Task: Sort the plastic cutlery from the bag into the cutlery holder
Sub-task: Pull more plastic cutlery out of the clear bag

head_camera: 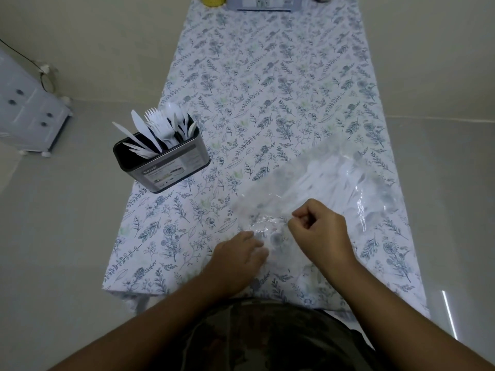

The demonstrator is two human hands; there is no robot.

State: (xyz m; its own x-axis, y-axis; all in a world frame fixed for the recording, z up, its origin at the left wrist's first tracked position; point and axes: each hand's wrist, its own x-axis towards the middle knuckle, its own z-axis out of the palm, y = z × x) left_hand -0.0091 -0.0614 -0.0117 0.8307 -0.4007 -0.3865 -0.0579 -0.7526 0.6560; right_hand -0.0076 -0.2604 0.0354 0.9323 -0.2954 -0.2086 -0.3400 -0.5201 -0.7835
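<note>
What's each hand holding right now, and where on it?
Both hold the clear bag at its near, open end. The right hand pinches the film at the mouth; the left hand grips the edge beside it. Neither holds cutlery.

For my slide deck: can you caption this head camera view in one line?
Both hands, left and right, work the clear bag open on a floral tablecloth; the holder already holds white cutlery.
</note>
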